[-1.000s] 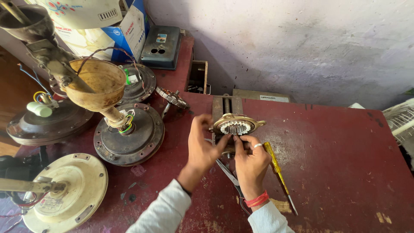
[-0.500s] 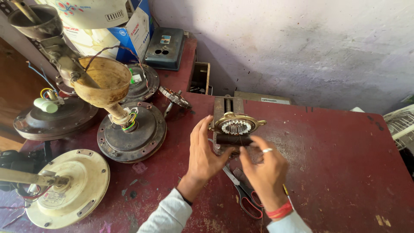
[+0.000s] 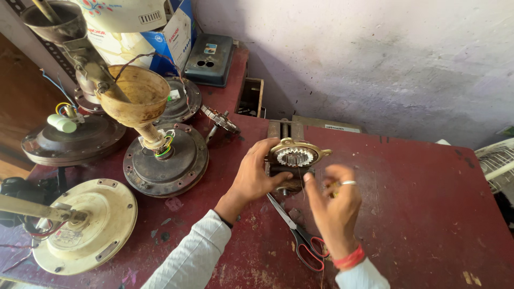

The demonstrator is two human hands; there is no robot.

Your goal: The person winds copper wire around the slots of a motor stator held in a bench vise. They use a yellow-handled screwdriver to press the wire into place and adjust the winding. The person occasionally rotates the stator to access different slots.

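My left hand [image 3: 256, 177] grips a small brass-coloured motor stator [image 3: 294, 157] with a toothed round core, holding it just above the red table [image 3: 417, 214]. My right hand [image 3: 334, 206], a ring on one finger and a red band at the wrist, hovers just right of and below the stator, fingers pinched around a thin wire that runs up to it. A pair of scissors with red-and-black handles [image 3: 300, 238] lies on the table under my right hand.
Several ceiling-fan motors stand at the left: a dark one with a brown cup [image 3: 163, 158], a cream one [image 3: 85, 225], a dark disc [image 3: 69, 140]. A blue-grey box [image 3: 209, 52] and a carton [image 3: 171, 32] sit behind. A white fan grille [image 3: 498, 166] shows at right.
My right hand has drawn back from the stator toward me and to the right, pulling a thin wire. The yellow-handled tool seen a second ago is hidden. The left hand keeps its hold.
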